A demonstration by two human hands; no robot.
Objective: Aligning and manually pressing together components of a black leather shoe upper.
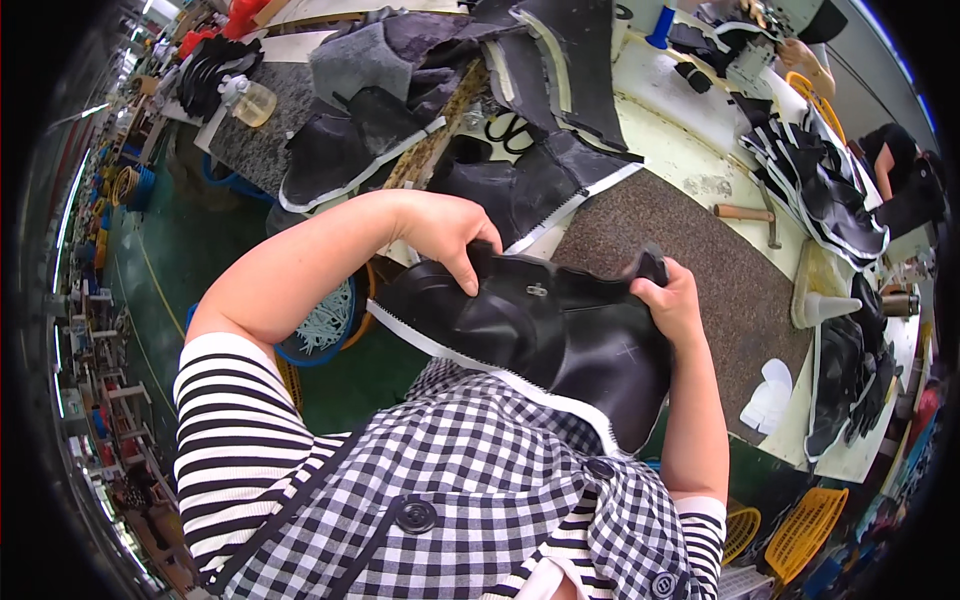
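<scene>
A black leather boot upper (590, 345) with a white toothed strip along its lower edge is held up between my two hands, in front of my checked apron. My left hand (445, 232) pinches the upper's top edge, thumb on the near face and fingers hidden behind. At the other end, my right hand (675, 300) is closed on a raised, slightly blurred corner of the same piece. A small metal fitting (537, 290) sits near the top middle. Just beyond lies another black upper (510, 190), its white edge toward me.
A brown speckled mat (690, 250) covers the near table. A hammer (765, 213), white cone-tipped bottle (830, 308) and white cutout (768, 398) lie rightward, beside stacked uppers (825, 185). Scissors (510, 133) lie beyond. Left are a liquid-filled bottle (248, 104) and a basin of strips (325, 320). Another person's arm (808, 65) shows far right.
</scene>
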